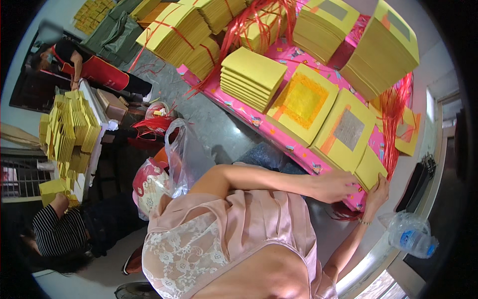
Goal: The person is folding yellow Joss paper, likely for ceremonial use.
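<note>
Head view: yellow paper stack (371,170) between both hands.

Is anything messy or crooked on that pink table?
Mostly neat. Loose red strings trail over the pink table edge and tangle among the yellow paper stacks. Both hands, left hand and right hand, hold a small yellow stack at the corner.

Both hands, left hand (334,185) and right hand (377,192), are meeting on a small paper stack (371,170) at the table's (279,134) near edge. Two larger paper stacks (323,117) are lying just behind it, with taller piles (383,47) sitting toward the far edge. A plastic bottle (411,234) is lying off the table, right of the hands.
</note>
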Demonstrator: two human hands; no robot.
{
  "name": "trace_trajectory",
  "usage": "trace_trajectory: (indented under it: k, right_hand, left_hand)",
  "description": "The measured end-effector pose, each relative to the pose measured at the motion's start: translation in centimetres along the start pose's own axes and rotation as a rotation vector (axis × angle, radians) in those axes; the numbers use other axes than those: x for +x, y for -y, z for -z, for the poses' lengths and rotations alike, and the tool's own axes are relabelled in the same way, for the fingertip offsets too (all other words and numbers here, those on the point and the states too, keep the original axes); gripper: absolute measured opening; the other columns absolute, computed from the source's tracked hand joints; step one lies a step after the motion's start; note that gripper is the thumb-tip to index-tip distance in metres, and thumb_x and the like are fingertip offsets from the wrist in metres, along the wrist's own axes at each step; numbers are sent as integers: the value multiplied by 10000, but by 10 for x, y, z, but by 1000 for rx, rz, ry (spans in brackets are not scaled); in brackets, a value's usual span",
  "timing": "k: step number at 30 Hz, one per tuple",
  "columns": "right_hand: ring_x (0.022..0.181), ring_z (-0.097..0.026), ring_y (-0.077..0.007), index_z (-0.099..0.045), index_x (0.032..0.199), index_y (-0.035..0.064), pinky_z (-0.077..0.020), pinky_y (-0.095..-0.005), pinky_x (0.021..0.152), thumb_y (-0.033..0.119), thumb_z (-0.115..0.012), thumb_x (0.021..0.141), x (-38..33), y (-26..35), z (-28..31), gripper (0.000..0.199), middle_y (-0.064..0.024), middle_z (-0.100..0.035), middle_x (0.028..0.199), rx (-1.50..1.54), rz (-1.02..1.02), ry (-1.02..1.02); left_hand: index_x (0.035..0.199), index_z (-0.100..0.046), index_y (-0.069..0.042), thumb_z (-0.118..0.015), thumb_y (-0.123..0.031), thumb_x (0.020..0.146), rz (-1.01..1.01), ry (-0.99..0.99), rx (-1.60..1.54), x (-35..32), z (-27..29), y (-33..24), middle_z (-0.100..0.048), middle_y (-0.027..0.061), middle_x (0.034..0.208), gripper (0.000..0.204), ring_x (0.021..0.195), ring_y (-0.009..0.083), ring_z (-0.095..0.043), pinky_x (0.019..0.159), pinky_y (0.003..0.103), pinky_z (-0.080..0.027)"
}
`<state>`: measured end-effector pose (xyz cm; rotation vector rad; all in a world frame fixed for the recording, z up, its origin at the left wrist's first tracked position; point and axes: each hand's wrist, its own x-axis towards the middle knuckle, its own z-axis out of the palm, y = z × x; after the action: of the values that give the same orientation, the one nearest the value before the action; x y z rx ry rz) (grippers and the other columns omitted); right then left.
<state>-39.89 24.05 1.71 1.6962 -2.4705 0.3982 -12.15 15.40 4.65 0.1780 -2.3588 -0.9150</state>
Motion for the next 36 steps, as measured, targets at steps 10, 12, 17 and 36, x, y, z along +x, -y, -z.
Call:
trace_trajectory:
  k: [10, 12, 17, 36]
  right_hand:
    - [1138, -583, -345, -620, 1203, 14, -430, -441, 1007, 63, -522, 961, 55, 108, 47, 266, -164, -634, 1172, 291, 266, -97]
    - [1150, -577, -337, -617, 1197, 12, -415, -437, 1027, 62, -538, 956, 71, 139, 46, 258, -160, -636, 1178, 344, 320, -64]
    - [1161, -562, -329, -609, 1217, 24, -383, -438, 1041, 106, -563, 960, 112, 239, 45, 274, -159, -620, 1201, 436, 464, 128]
    - [1257, -466, -413, -401, 1443, 5, -384, -470, 1057, 342, -827, 692, 101, 432, -42, 926, -238, -465, 1393, 169, 1013, 261]
  left_hand:
    - [1075, -665, -36, -651, -26, 882, 645, -1031, 376, -169, 177, 40, -663, 118, 948, 194, 800, 192, -649, 679, 299, -509]
    - [1146, -633, -20, -630, -42, 910, 735, -1118, 460, -200, 191, 59, -646, 127, 983, 238, 824, 217, -649, 708, 311, -514]
    - [1216, -592, 13, -567, -75, 939, 846, -1171, 402, -230, 219, 90, -620, 195, 1033, 291, 949, 341, -610, 839, 415, -485]
    - [1271, -603, -4, -531, -161, 954, 893, -766, 268, -234, 285, 193, -662, 212, 1199, 361, 1103, 325, -646, 949, 376, -490]
